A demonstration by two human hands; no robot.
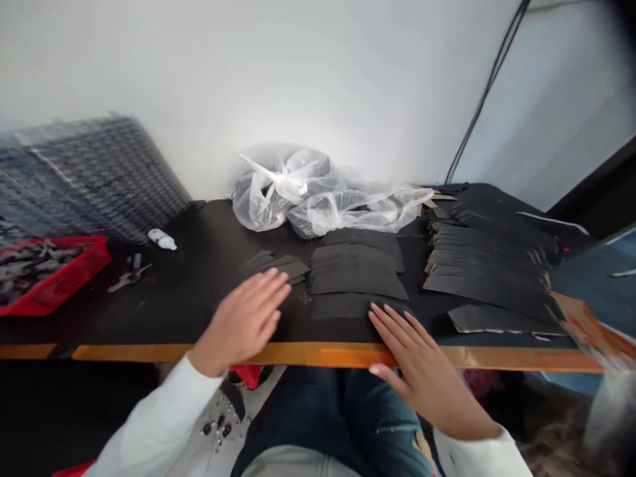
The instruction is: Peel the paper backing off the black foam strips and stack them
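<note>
My left hand (246, 324) is over the front of the black table, fingers stretched out and holding nothing. Just beyond its fingertips lies a small fan of black strips (285, 266). My right hand (415, 358) reaches over the table's front edge with its fingers extended. Its fingertips touch or hover just over the right end of a flat black piece (340, 306); contact is hard to tell. Behind that piece, a stack of overlapping black sheets (355, 268) lies in the middle.
Tied clear plastic bags (322, 199) sit against the wall. Layered black pieces (484, 258) cover the right side. On the left are a red tray (64, 285) of small parts, a white bottle (161, 239) and a stack of clear trays (99, 172). Orange tape (318, 355) lines the front edge.
</note>
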